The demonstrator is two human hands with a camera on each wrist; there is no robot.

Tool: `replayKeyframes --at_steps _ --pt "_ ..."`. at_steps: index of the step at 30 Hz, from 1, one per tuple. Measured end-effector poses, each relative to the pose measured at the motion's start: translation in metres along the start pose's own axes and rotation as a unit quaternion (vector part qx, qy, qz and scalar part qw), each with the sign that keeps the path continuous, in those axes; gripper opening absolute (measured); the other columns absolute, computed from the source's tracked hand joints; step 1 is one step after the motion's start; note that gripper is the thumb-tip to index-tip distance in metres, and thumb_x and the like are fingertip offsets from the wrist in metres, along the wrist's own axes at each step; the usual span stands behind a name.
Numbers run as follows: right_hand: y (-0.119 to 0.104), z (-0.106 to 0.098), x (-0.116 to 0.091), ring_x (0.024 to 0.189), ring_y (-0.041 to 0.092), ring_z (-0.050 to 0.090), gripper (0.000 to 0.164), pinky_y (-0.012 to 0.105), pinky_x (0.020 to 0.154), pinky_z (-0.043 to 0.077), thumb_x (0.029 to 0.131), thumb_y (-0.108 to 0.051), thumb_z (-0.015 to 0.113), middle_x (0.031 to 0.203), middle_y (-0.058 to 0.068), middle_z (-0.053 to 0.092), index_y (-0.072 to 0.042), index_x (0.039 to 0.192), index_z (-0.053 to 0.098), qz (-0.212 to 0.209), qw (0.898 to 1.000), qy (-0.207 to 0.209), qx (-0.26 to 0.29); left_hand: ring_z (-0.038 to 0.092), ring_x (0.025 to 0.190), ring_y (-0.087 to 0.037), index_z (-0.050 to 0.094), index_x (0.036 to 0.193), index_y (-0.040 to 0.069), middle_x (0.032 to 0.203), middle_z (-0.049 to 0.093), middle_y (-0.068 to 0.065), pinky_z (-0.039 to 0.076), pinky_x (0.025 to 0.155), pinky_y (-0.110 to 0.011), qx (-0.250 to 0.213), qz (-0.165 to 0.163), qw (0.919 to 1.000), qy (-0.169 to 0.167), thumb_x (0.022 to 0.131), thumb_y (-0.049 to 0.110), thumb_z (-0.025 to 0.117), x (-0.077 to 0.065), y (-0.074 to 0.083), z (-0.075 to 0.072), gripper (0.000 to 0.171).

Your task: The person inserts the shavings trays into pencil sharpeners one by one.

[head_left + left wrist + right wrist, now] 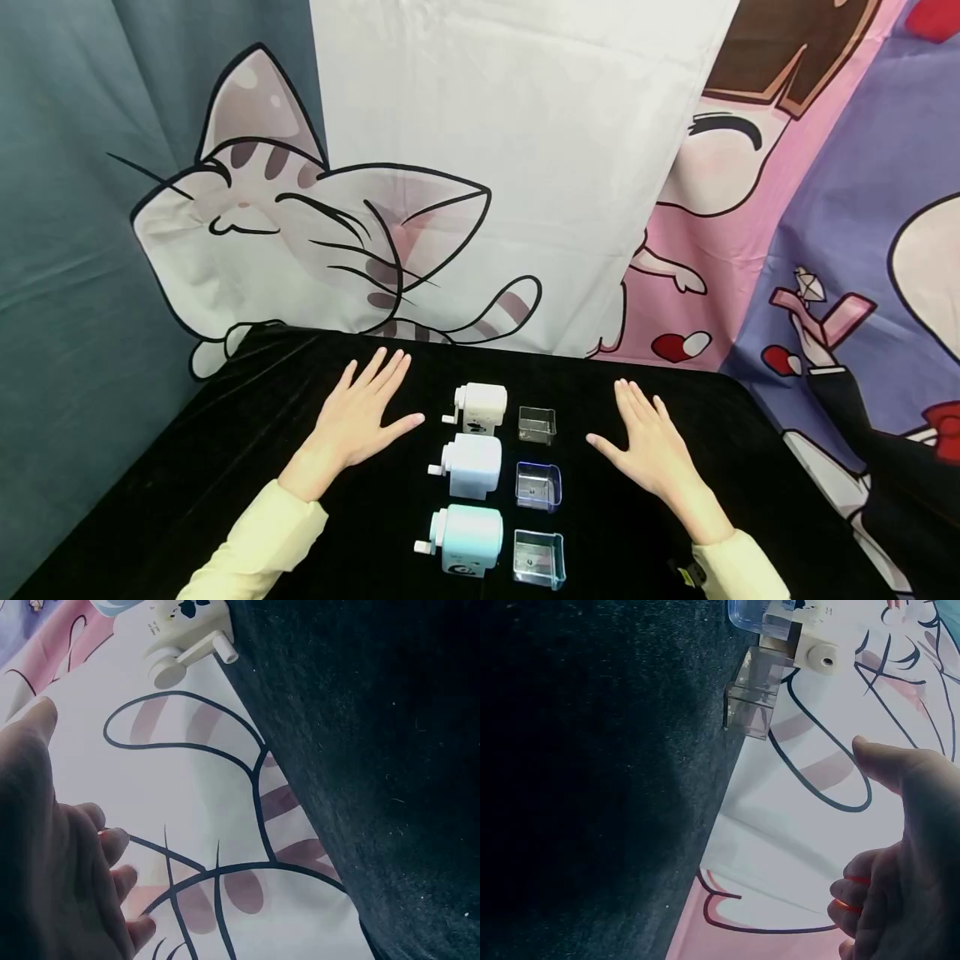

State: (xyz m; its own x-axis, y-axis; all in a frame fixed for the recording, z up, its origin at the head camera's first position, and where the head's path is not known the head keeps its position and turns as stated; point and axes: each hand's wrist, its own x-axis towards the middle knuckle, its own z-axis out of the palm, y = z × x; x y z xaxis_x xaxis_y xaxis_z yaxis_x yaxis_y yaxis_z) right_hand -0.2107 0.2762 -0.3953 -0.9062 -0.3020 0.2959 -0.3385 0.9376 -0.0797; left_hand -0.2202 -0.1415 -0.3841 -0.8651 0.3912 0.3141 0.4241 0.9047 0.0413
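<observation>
Three crank pencil sharpeners stand in a column on the black cloth: a white one (481, 407) at the back, a pale blue one (474, 465) in the middle and a light turquoise one (469, 537) nearest me. Each has its crank on the left. To their right lie three clear drawers: a greyish one (537, 425), a blue-rimmed one (537, 486) and a teal-tinted one (538, 558). My left hand (362, 419) is left of the sharpeners, fingers spread, holding nothing. Right of the drawers, my right hand (647, 439) extends its fingers and holds nothing.
A black cloth (360, 533) covers the table. Behind it hangs a curtain (525, 125) printed with a cartoon cat and figures. A small dark object with a yellow-green patch (690, 573) shows by the right sleeve.
</observation>
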Motion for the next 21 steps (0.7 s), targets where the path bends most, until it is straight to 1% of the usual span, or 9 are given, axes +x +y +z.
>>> replayKeyframes --at_steps 4,10,12,18,21 --pt "-0.001 0.000 0.004 0.134 0.030 0.017 0.093 0.052 0.108 0.012 0.082 -0.063 0.050 0.146 0.020 0.025 0.003 0.141 0.021 -0.004 1.000 -0.002 0.002 0.009 0.136 -0.018 0.018 0.145 0.013 0.150 0.018 -0.003 0.011 0.110 -0.047 -0.019 0.006 0.9998 0.003 0.086 0.070 0.030 0.004 -0.001 0.001 0.083" --pt "-0.003 0.000 0.010 0.134 0.031 0.017 0.093 0.051 0.108 0.016 0.081 -0.062 0.051 0.146 0.021 0.026 0.004 0.140 0.023 -0.002 1.000 -0.006 0.014 0.015 0.135 -0.019 0.022 0.143 0.007 0.149 0.023 -0.007 0.015 0.110 -0.042 -0.034 0.032 0.9987 0.021 0.088 0.066 0.030 0.009 0.000 0.001 0.081" --pt "-0.003 0.000 0.012 0.133 0.031 0.018 0.092 0.050 0.107 0.016 0.081 -0.060 0.054 0.145 0.021 0.027 0.004 0.140 0.024 -0.006 1.000 -0.001 0.018 0.016 0.135 -0.021 0.023 0.143 0.006 0.149 0.024 -0.009 0.016 0.110 -0.042 -0.035 0.039 0.9982 0.028 0.089 0.065 0.031 0.011 0.000 0.001 0.080" --pt "-0.006 -0.002 0.018 0.132 0.031 0.023 0.089 0.050 0.107 0.019 0.079 -0.053 0.061 0.143 0.021 0.032 0.005 0.138 0.029 -0.026 0.999 0.016 0.021 0.016 0.135 -0.019 0.026 0.142 0.005 0.148 0.026 -0.010 0.017 0.110 -0.039 -0.044 0.050 0.9970 0.038 0.089 0.063 0.033 0.017 0.000 0.001 0.078" --pt "-0.008 -0.002 0.020 0.131 0.031 0.026 0.087 0.050 0.106 0.022 0.077 -0.049 0.065 0.141 0.021 0.035 0.005 0.137 0.032 -0.033 0.999 0.028 0.025 0.020 0.134 -0.020 0.029 0.141 0.004 0.146 0.029 -0.011 0.019 0.109 -0.039 -0.049 0.056 0.9961 0.048 0.090 0.060 0.036 0.020 0.000 0.001 0.076"
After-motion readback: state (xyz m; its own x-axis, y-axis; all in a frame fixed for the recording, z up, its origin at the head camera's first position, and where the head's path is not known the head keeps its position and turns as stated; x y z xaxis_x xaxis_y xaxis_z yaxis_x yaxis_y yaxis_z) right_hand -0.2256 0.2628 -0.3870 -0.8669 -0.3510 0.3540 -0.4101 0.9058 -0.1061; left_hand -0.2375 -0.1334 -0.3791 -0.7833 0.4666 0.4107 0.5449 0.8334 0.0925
